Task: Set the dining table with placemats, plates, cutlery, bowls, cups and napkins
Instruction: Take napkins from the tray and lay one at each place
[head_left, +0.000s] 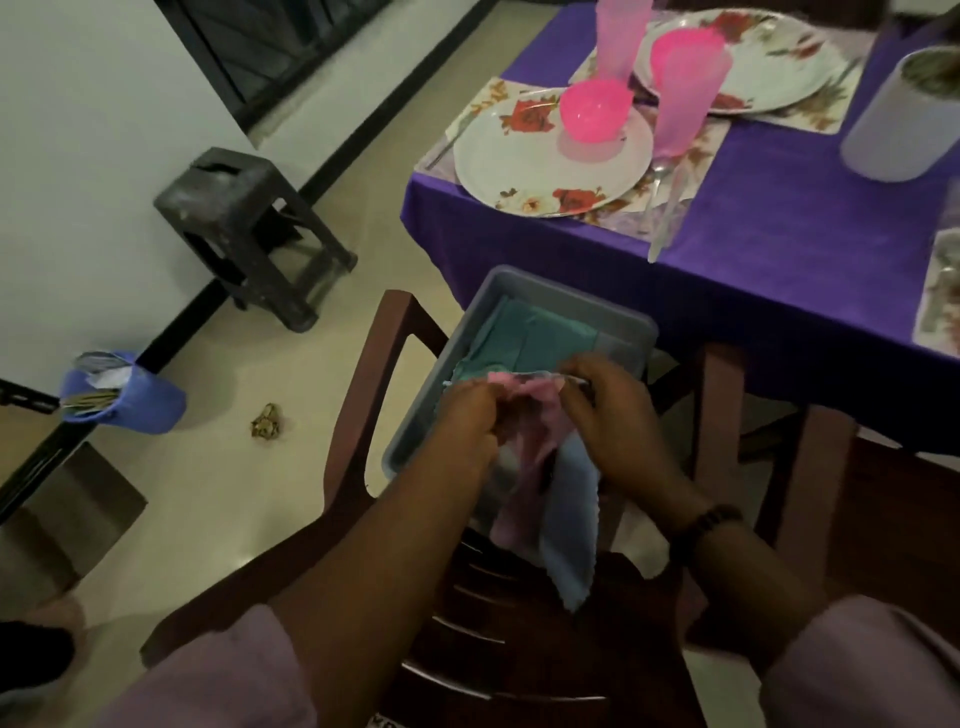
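Observation:
Over a grey bin on a brown chair, my left hand and my right hand both pinch the top edge of a pink napkin. A blue napkin hangs with it, below my hands. Teal napkins lie folded in the bin. On the purple table a floral plate on a placemat carries a pink bowl. A pink cup stands beside it, with clear cutlery to the right.
A second floral plate and another pink cup stand farther back. A grey cylinder is at the table's right. On the floor are a black stool, a blue holder and a crumpled scrap.

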